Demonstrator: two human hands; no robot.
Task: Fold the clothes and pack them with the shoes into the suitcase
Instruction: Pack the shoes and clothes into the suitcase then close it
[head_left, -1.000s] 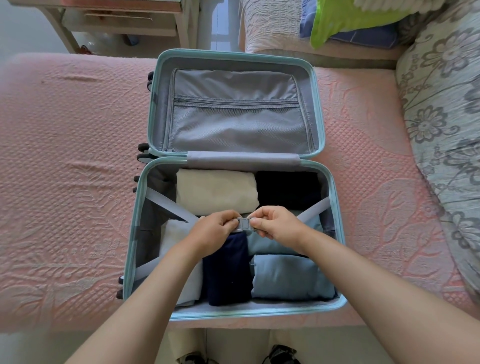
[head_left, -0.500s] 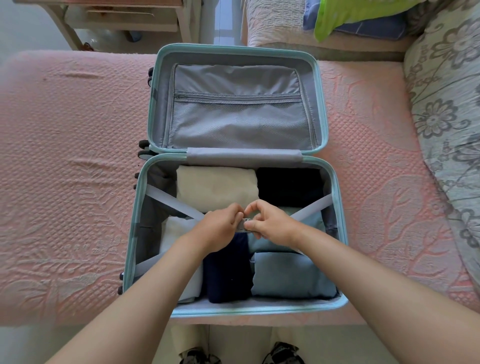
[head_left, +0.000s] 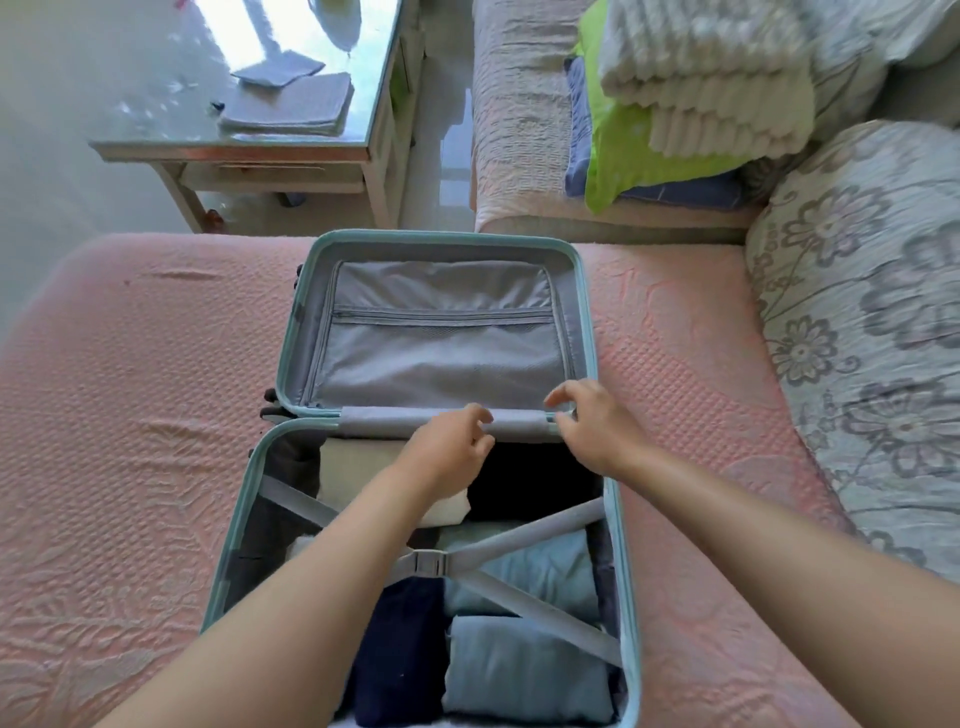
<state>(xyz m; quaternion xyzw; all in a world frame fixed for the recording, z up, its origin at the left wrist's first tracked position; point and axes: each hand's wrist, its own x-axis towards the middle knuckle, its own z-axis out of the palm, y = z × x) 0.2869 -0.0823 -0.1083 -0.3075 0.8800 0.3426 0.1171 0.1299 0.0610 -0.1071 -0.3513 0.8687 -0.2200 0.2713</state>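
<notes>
Left grip (head_left: 449, 449) and right grip (head_left: 592, 426) off the fastened buckle (head_left: 423, 564), loosely open, empty, moved far to suitcase (head_left: 441, 238) hinge

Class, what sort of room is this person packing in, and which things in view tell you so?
Most likely a bedroom: the open suitcase lies on a pink-covered bed, a second bed behind carries stacked bedding, and a small table stands beside it.
</notes>
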